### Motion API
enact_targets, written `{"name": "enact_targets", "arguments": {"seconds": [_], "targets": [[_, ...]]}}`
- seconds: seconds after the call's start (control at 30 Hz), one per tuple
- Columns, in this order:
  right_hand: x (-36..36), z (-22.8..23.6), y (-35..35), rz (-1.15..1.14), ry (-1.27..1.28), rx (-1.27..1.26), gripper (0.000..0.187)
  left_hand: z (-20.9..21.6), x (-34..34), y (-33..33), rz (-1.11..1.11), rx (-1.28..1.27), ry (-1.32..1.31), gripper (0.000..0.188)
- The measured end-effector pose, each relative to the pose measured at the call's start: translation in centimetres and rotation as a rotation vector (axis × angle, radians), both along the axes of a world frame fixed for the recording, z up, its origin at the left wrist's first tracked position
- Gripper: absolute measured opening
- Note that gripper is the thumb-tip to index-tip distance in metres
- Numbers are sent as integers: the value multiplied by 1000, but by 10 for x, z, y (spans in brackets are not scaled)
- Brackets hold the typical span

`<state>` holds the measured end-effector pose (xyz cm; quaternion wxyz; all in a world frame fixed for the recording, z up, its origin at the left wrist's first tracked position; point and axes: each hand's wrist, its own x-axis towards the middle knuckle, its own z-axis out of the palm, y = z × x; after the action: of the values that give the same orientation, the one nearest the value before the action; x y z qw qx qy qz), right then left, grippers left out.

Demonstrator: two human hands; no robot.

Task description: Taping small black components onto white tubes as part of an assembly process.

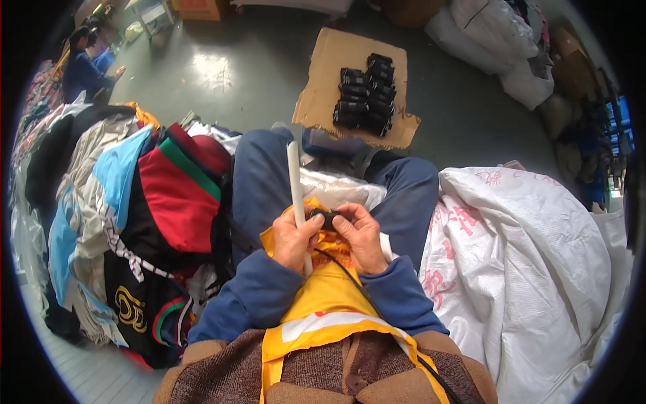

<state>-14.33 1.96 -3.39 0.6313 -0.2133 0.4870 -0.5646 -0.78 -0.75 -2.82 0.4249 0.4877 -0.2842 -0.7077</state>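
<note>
Above my lap, both hands meet at a small black folded bundle, apparently cloth. My left hand pinches its left end between thumb and fingers. At its right end, my right hand does the same, thumb on top. A long white rod stands nearly upright at my left hand; its middle is hidden there, so I cannot tell whether the fingers grip it. Beneath the hands lies a yellow apron, crossed by a thin black cord.
Ahead on the floor, a cardboard sheet bears stacked black bundles. Heaped clothes lie at my left, and a large white woven sack at my right. More white sacks stand far right. Another person sits far left.
</note>
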Motion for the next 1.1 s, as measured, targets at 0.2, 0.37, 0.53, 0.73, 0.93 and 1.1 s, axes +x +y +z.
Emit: {"name": "enact_targets", "arguments": {"seconds": [0.2, 0.37, 0.53, 0.73, 0.93, 1.1], "targets": [[-2, -13, -3, -75, 30, -37, 22, 1, -2, -5, 12, 35, -9, 15], [-5, -12, -13, -11, 76, 2, 20, -7, -2, -18, 12, -10, -68, 15], [-18, -15, -26, -32, 243, -48, 18, -7, 7, -55, -81, -276, -464, 12], [-77, -14, -99, -219, 521, -93, 18, -19, 44, -122, -25, -804, -1285, 10], [-148, -44, -197, -360, 653, -143, 18, -52, 37, -134, -112, -1139, -1461, 9], [-185, -74, -254, -365, 703, -153, 18, -45, 36, -139, -121, -1115, -1471, 11]]}}
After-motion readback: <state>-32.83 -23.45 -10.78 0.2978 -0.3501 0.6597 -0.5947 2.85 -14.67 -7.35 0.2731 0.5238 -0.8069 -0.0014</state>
